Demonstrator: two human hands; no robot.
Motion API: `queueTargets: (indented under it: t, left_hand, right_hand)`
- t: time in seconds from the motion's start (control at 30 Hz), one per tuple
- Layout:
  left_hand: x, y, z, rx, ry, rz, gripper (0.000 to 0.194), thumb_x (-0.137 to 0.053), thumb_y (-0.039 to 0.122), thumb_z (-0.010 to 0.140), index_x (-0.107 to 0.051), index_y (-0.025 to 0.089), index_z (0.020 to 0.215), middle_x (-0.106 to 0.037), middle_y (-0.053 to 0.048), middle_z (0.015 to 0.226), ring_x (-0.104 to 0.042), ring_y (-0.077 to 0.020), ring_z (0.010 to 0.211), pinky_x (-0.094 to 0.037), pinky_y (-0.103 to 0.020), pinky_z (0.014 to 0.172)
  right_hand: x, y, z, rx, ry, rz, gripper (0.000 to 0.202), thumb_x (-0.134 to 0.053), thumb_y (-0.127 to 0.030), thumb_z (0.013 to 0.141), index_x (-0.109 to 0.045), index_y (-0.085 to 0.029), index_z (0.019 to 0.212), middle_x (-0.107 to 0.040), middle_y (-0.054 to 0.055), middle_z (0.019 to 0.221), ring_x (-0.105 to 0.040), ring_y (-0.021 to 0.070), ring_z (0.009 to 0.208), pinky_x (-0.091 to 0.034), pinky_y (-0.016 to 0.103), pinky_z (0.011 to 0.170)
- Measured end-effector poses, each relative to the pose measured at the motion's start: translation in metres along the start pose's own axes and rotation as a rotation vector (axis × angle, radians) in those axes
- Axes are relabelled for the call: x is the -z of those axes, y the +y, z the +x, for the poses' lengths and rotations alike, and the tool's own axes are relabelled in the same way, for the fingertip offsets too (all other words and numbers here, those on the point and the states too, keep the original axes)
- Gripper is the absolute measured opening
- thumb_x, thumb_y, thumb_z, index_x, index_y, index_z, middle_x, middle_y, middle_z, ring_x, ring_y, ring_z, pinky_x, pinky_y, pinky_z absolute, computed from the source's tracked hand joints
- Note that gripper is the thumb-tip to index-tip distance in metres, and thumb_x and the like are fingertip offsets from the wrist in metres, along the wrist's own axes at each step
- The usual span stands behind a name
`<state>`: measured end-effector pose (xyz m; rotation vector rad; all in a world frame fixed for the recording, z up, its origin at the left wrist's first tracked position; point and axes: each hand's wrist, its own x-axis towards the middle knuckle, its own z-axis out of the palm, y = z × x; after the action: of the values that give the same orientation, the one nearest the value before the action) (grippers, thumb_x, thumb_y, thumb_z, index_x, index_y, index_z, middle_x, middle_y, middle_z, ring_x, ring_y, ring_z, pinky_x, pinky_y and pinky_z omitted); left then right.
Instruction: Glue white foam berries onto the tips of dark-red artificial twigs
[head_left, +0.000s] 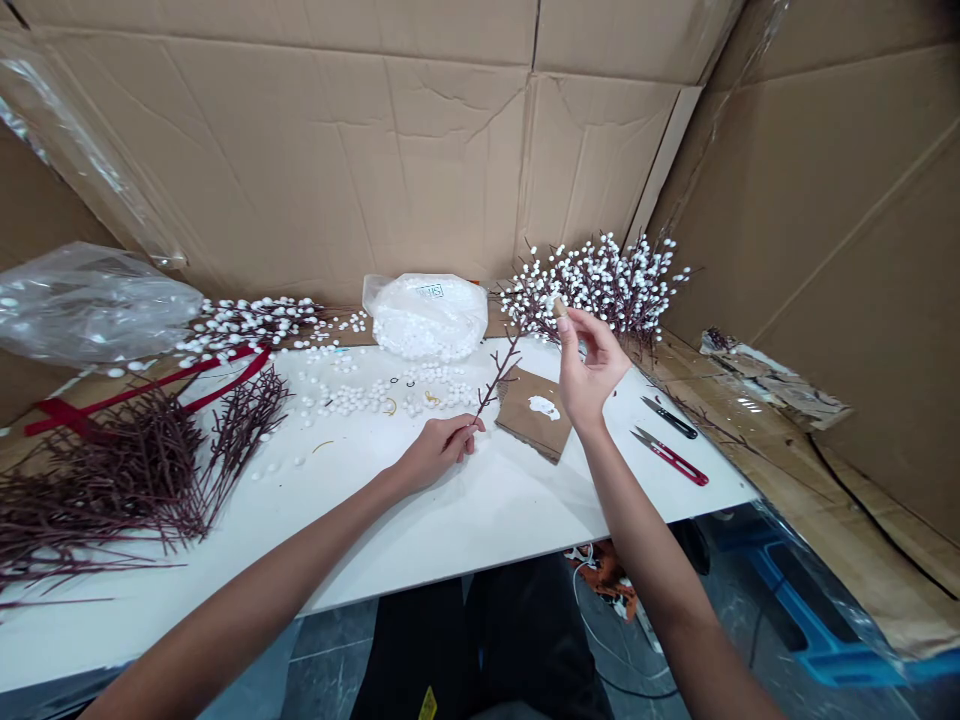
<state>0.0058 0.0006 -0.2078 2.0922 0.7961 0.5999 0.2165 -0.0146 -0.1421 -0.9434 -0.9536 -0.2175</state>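
While our left hand (pixel 448 446) pinches the lower end of a bare dark twig (pixel 498 380) upright over the middle of the table, our right hand (pixel 589 368) is raised with thumb and forefinger meeting at a small tan piece (pixel 560 308); we cannot tell whether it is gripped or worn on a fingertip. That hand hides part of a thick heap of white-berried branches (pixel 600 285) at the back. Just right of the twig lies a cardboard scrap (pixel 517 412) bearing a white smear (pixel 543 407); farther right are black snips (pixel 670 416) and red snips (pixel 671 457). To our left, loose white beads (pixel 349 400) lie scattered among yellow bands (pixel 432 398), and beyond them sits a big pile of bare dark twigs (pixel 112 475) with red ribbon (pixel 64 415) across it. A plastic bag (pixel 431 312) at back centre holds many white beads; a clear bag (pixel 90 300) at far left partly covers berried stems (pixel 259 318). The white tabletop (pixel 420 540) stands between cardboard walls (pixel 300 150), above a grey tiled floor (pixel 330 655).
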Motion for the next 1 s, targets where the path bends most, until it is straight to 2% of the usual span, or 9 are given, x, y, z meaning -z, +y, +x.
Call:
queueTargets:
  t: [0.07,0.27,0.43,0.6,0.8,1.0]
  left_hand:
    - [0.0,0.0,0.0,-0.006,0.0,0.004,0.032,-0.031,0.035,0.092,-0.057,0.017,0.095,-0.057,0.0,0.066,-0.047,-0.0089,0.053,-0.041,-0.022,0.055]
    - [0.0,0.001,0.0,-0.009,0.004,0.014,0.032,-0.032,0.035,0.091,-0.058,0.017,0.094,-0.057,0.0,0.066,-0.048,-0.009,0.053,-0.041,-0.021,0.054]
    - [0.0,0.001,0.0,-0.002,0.002,0.001,0.029,-0.036,0.035,0.09,-0.058,0.017,0.092,-0.057,0.0,0.066,-0.048,-0.0086,0.052,-0.042,-0.02,0.053]
    - [0.001,0.002,-0.001,0.002,-0.01,0.0,0.028,-0.036,0.033,0.091,-0.059,0.017,0.093,-0.058,0.0,0.066,-0.049,-0.0086,0.052,-0.043,-0.02,0.054]
    - [0.001,0.001,-0.001,0.0,-0.011,0.01,0.027,-0.037,0.033,0.091,-0.059,0.016,0.093,-0.057,0.0,0.067,-0.048,-0.0083,0.052,-0.041,-0.02,0.054]
    - [0.001,0.001,-0.001,-0.003,-0.014,0.025,0.029,-0.036,0.034,0.091,-0.059,0.016,0.092,-0.057,0.001,0.066,-0.047,-0.0079,0.052,-0.04,-0.019,0.053]
  right_hand:
    - [0.0,0.001,0.0,-0.025,-0.019,-0.006,0.02,-0.059,-0.035,0.082,-0.067,-0.019,0.09,-0.068,0.003,0.082,-0.063,0.014,0.075,-0.054,0.034,0.073]
    - [0.001,0.002,0.003,-0.039,0.074,0.041,0.021,-0.059,-0.035,0.082,-0.065,-0.019,0.095,-0.067,0.003,0.086,-0.064,0.0146,0.077,-0.054,0.034,0.071]
    - [0.003,-0.003,0.004,0.037,0.112,0.039,0.017,-0.06,-0.031,0.082,-0.067,-0.021,0.095,-0.067,0.003,0.084,-0.064,0.0153,0.078,-0.054,0.034,0.071]
    - [0.006,-0.01,0.001,0.14,0.069,-0.063,0.017,-0.059,-0.029,0.083,-0.067,-0.023,0.098,-0.067,0.003,0.088,-0.063,0.0153,0.079,-0.054,0.035,0.072]
    - [0.008,-0.012,0.0,0.244,0.044,-0.084,0.018,-0.059,-0.023,0.083,-0.067,-0.025,0.1,-0.068,0.002,0.087,-0.063,0.0156,0.08,-0.054,0.035,0.073]
    - [0.007,-0.014,0.001,0.291,-0.016,-0.147,0.016,-0.059,-0.02,0.083,-0.067,-0.023,0.097,-0.07,0.002,0.084,-0.063,0.0146,0.076,-0.053,0.033,0.07]
